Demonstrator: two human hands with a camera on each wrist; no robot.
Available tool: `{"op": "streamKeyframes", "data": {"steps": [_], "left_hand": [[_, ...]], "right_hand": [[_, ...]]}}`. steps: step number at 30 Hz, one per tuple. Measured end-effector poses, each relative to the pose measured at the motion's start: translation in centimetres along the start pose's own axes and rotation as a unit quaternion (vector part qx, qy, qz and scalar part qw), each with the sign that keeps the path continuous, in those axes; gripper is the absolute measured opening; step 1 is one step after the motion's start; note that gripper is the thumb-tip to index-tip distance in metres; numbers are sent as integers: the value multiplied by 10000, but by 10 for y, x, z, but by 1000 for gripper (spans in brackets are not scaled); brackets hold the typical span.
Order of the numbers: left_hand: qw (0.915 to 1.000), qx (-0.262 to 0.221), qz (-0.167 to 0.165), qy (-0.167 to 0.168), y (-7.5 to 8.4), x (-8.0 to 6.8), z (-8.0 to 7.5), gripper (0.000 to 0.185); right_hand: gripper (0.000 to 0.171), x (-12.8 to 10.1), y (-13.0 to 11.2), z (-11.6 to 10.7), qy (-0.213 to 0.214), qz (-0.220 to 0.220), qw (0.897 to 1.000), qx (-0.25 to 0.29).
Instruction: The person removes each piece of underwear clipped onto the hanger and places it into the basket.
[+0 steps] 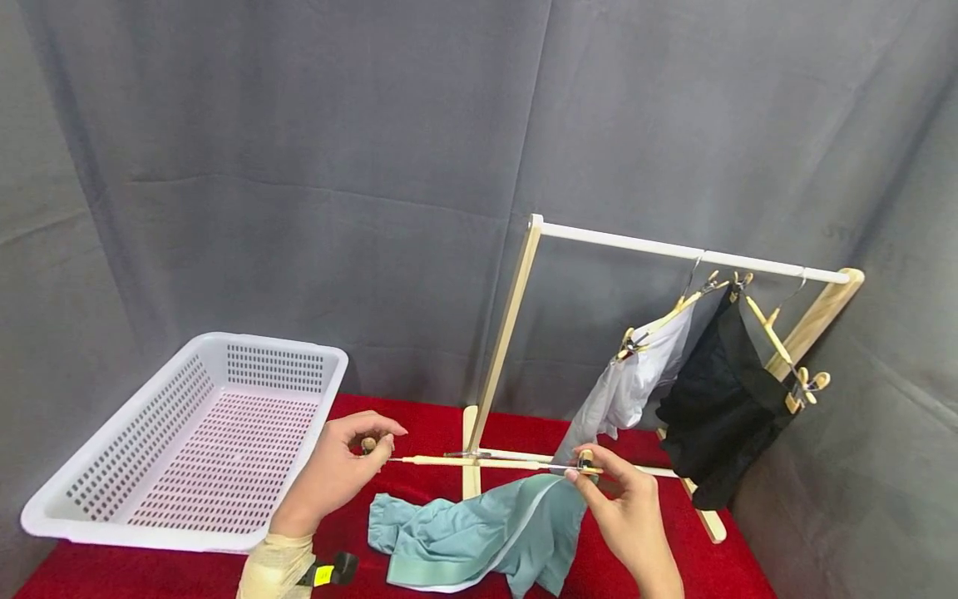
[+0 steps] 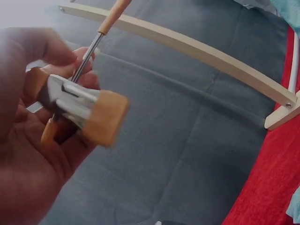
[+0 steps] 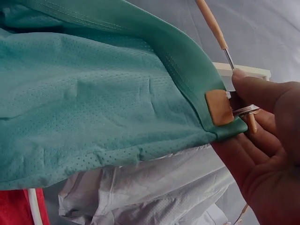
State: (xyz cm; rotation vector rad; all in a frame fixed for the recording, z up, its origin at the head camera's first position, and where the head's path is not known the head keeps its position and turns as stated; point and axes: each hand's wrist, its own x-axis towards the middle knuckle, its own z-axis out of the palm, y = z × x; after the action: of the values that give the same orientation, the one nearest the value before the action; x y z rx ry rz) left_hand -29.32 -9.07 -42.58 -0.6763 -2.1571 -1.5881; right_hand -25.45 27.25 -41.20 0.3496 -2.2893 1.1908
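Note:
A wooden clip hanger (image 1: 479,462) spans the space between my two hands. At its left end my left hand (image 1: 340,462) grips the wooden clip (image 2: 107,117), whose jaws carry no cloth. My right hand (image 1: 629,503) pinches the clip (image 3: 219,108) at the other end, which is clamped on the waistband corner of teal shorts (image 1: 486,528). From that corner the shorts sag leftward, their waistband drooping toward the red cloth. Perforated fabric shows in the right wrist view.
To the left stands a white perforated basket (image 1: 224,541). A rack with a white rail (image 1: 636,242) rises behind at right, bearing white shorts (image 1: 614,399) and black shorts (image 1: 722,399) on clip hangers. Red cloth (image 1: 419,416) covers the table; a grey curtain (image 1: 337,183) hangs behind.

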Motion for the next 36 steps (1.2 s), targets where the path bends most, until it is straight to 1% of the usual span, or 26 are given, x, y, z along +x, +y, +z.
{"op": "streamKeyframes", "data": {"steps": [5,7,10,11,13,15,18,21,23,26,30,36], "left_hand": [[9979,-132,-158,-615,2,1,2,15],[9955,-94,-341,-878,3,1,3,11],[9900,40,-654,-1253,4,1,5,12],[9884,81,-708,-1344,4,1,5,13],[9873,165,-693,-1418,5,1,7,12],[9890,239,-533,-1361,5,2,9,10],[9926,283,-275,-1153,7,2,10,11],[9945,296,-125,-999,8,2,9,12],[9954,327,-30,-901,8,1,9,12],[9963,380,143,-752,8,0,8,13],[9965,410,379,-628,9,0,8,13],[9964,433,487,-551,10,-1,9,14]], "right_hand": [[34,0,-2,1,47,-114,9999,-70],[34,0,-2,1,94,-100,9999,-96],[34,0,-4,2,155,-90,9998,-85],[34,0,-5,2,171,-105,9998,-78],[34,0,-5,2,181,-109,9998,-17],[34,0,-6,2,179,-80,9998,38],[37,0,-6,1,85,6,9999,122],[41,1,-7,-1,-113,153,9996,214],[41,1,-8,-2,-213,170,9993,256],[40,0,-8,-3,-221,66,9994,273],[39,0,-9,-3,-87,-203,9995,217],[39,1,-10,-1,82,-379,9992,-41]]}}
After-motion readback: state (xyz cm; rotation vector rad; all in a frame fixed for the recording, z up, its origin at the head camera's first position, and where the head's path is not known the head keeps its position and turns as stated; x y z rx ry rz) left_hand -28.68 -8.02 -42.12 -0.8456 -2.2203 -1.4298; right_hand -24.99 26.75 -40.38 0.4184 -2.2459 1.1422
